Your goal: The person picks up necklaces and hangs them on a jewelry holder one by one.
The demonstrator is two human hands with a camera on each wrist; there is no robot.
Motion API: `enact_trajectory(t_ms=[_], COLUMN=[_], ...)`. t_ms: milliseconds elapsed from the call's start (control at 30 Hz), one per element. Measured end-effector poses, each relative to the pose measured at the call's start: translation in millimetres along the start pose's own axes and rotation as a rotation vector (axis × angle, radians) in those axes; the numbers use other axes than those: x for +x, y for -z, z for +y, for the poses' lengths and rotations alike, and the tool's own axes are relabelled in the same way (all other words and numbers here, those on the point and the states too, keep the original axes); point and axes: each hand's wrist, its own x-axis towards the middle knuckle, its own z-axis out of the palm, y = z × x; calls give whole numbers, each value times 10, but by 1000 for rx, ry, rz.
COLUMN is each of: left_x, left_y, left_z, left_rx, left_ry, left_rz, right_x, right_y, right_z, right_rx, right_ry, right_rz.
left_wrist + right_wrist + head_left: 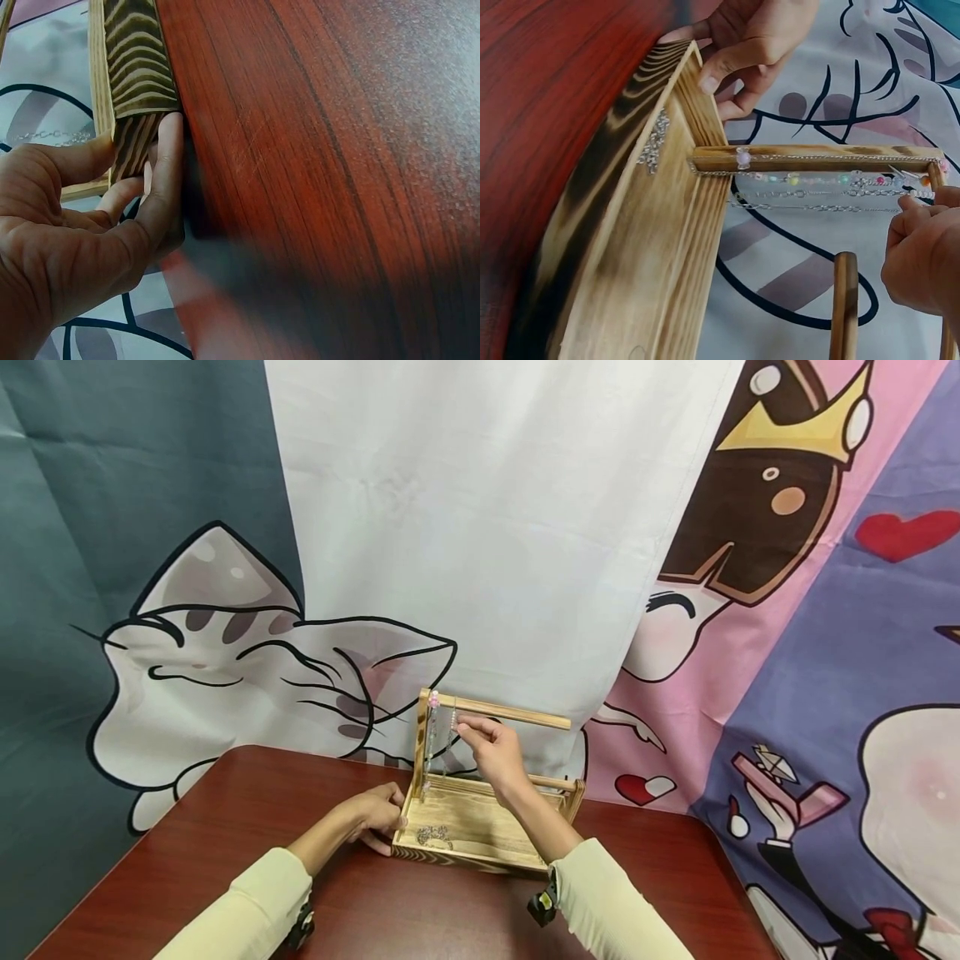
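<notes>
A wooden jewelry stand (pixel 480 818), a shallow tray with an upright post and a top bar (pixel 517 713), stands on the table. My left hand (pixel 378 811) grips the tray's left end, thumb on the rim and fingers along the outside, as the left wrist view (pixel 90 217) of that hand shows. Up near the top bar, my right hand (pixel 492 750) pinches a silver chain necklace (pixel 810 208) that hangs down in a loop. Beside it a beaded necklace (pixel 431 739) with pink pieces hangs by the post. A small heap of silver chain (pixel 433 836) lies in the tray's left front corner.
A lower wooden rod (pixel 551 782) runs along the tray's back. The reddish-brown table (pixel 292 793) extends to both sides. Right behind it hangs a printed cloth (pixel 480 527) with cartoon figures.
</notes>
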Motion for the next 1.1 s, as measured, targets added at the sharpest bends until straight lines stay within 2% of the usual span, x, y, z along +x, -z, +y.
enact_trajectory(t_ms=[367, 500, 733, 900, 1100], left_x=[11, 3, -9, -1, 4], left_y=[2, 5, 2, 4, 7], left_z=[4, 9, 11, 6, 5], left_rx=[7, 9, 4, 5, 7], left_ry=[2, 0, 2, 0, -4], left_rz=[12, 15, 9, 4, 0], right_x=[-166, -224, -307, -395, -482], right_y=[56, 52, 51, 31, 34], right_z=[121, 198, 331, 370, 520], right_rx=[-81, -88, -25, -63, -89], right_ry=[87, 81, 51, 72, 52], right_rz=[7, -9, -68, -113, -150])
